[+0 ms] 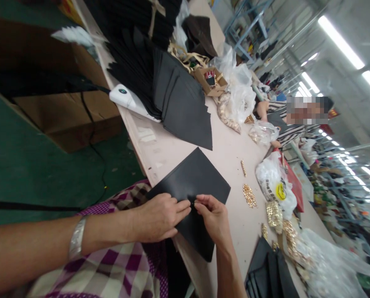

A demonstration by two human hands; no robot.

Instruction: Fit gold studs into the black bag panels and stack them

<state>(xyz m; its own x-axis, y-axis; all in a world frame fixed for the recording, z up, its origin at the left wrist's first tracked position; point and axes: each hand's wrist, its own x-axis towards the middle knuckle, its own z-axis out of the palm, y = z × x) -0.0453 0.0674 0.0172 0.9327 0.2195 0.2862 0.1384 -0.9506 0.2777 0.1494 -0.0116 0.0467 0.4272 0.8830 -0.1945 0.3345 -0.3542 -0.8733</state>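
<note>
A flat black panel (187, 174) lies at the table's near edge, under both hands. My left hand (161, 217) rests on it from the left, its fingers stretched out toward the panel's middle. Thumb and forefinger of my right hand (214, 213) are pinched together over the same spot, beside the left fingertips. A tiny thing shows at the pinch, too small to name. To the right lie a small pile of gold pieces (249, 195) and a short gold row (243, 168).
Stacked black panels (185, 103) fan out beyond, beside a white power bank (132, 103). Plastic bags (276, 182), gold parts (274, 216) and a small cardboard box (210, 81) line the far side. More black pieces (271, 273) lie lower right. A person in stripes (292, 134) works across the table.
</note>
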